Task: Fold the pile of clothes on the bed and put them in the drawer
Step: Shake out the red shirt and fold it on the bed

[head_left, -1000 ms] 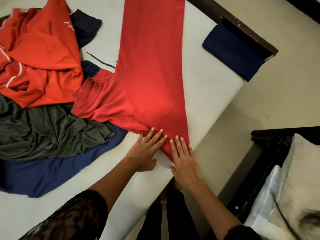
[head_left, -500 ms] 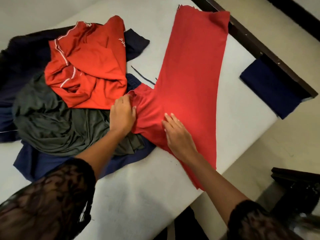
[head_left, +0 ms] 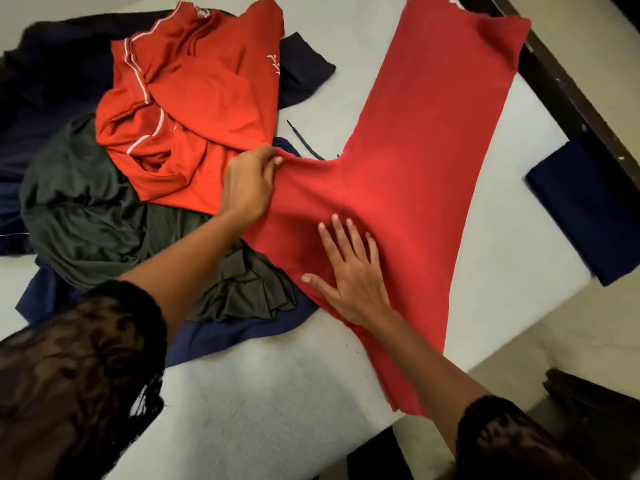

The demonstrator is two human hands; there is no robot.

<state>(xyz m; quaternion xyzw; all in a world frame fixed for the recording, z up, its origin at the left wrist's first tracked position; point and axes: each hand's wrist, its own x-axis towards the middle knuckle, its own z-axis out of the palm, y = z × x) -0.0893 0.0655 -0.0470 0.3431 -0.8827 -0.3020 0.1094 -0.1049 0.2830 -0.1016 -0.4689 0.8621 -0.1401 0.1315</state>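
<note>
Head view: left hand pinches red garment sleeve, likely to fold inward; right hand spread flat, pinning cloth on bed.

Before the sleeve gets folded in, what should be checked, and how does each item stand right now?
1. Left hand grip on the sleeve of the red shirt: ok, fingers curled round its end.
2. Right hand flat, pinning the shirt body: ok.
3. Shirt body smooth on the bed: ok.
4. Sleeve free of the pile: not ok, it overlaps the olive garment.
5. Shirt's near end fully on the bed: cannot tell.
</note>
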